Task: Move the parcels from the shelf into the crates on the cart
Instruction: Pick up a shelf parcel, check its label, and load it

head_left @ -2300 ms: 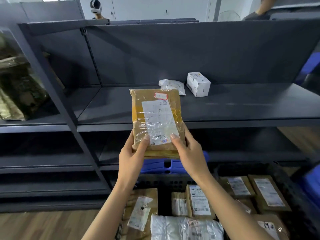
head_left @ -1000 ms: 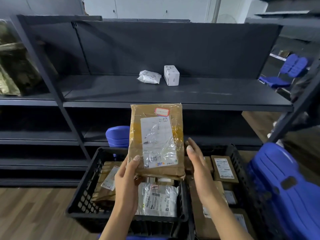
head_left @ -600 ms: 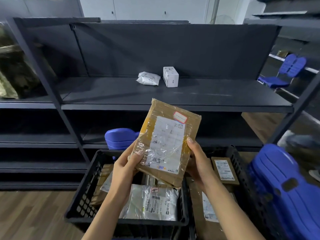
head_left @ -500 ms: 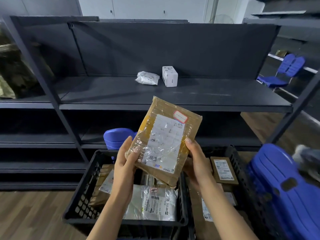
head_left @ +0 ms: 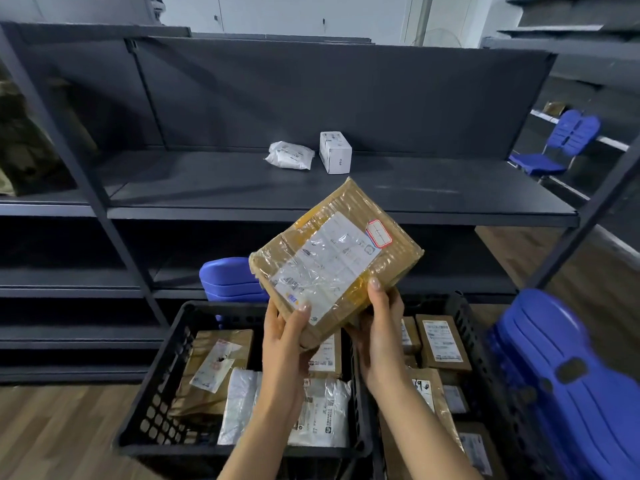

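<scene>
Dark steel shelf [head_left: 381, 199] behind the left crate [head_left: 156, 393]; brown parcel [head_left: 332, 258] held tilted above that crate's far right corner.
Gripped at the near corner by the left hand [head_left: 287, 341]; cupped along the lower edge by the right hand [head_left: 381, 330], thumb on the tape. Above the wall shared with the right crate [head_left: 478, 341]. Risks: slick tape sliding out of a corner-only hold; tilted release catching that shared wall and lodging astride it. Well behind the left crate, not yet moved: white pouch [head_left: 290, 155] and white box [head_left: 335, 152].

You get dim, even indoor light; glare on the parcel's [head_left: 334, 263] tape, edges bent and blurred.
</scene>
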The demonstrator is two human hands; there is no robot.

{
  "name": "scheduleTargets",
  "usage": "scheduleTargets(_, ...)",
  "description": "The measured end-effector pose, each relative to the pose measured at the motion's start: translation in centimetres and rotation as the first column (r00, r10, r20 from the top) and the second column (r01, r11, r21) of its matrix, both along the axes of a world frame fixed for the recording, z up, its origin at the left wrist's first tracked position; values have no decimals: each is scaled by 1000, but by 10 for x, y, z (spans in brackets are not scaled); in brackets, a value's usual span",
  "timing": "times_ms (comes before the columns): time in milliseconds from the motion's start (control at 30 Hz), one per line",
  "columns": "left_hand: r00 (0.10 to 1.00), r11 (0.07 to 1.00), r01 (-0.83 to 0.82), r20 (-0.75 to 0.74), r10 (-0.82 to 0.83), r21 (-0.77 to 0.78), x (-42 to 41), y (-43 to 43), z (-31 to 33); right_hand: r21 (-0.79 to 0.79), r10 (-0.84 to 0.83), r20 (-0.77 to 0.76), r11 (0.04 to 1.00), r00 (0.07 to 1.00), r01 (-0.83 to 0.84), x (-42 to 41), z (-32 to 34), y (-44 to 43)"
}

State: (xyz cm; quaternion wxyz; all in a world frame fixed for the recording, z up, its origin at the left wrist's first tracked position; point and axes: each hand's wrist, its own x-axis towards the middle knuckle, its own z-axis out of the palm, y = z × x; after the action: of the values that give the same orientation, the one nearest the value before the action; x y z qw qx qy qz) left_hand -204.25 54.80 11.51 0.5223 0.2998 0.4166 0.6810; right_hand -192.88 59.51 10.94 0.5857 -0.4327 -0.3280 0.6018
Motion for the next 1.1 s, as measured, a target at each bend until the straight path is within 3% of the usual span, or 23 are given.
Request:
scheduleTargets(100, 1000, 1000, -6, -30, 6, -1, -16, 8, 3, -23, -19, 42, 1000, 999, 20, 21, 7, 16)
scheduleTargets(233, 995, 999, 44, -92, -47, -31, -43, 19, 8, -16, 103, 144, 995, 984, -102, 61, 29, 45)
scheduleTargets(433, 949, 973, 212, -219, -227, -91, -74, 31, 23, -82, 452, 320, 889, 833, -451, 85, 54, 71)
scheduleTargets(500, 920, 963, 258, -285, -270, -78, -76, 35, 29, -98, 499, 382, 859, 777, -503, 81, 56, 68)
scheduleTargets(567, 890, 958, 278, -358, -283, -67, -75, 39, 38, -91, 475, 405, 871, 781, -482, 75, 54, 63)
scheduleTargets(667, 896, 969, 243, -375, -238, -35, -75, 45, 47, -37, 399, 295, 913, 868, -407, 66, 46, 55)
scheduleTargets(800, 988, 999, 20, -150, -27, -47, -68, 44, 37, 8, 252, 34, 968, 967, -253, 48, 34, 41)
scheduleTargets(933, 999, 994, 41, 10, -40, -99, -21, 29, 19, -63, 113, -76, 991, 991, -118, 22, 21, 18)
scheduleTargets(1100, 994, 998, 55, 99, -53, -13, 1, 31, 12, -47, 33, -168, 998, 985, -41, -2, 7, -2)
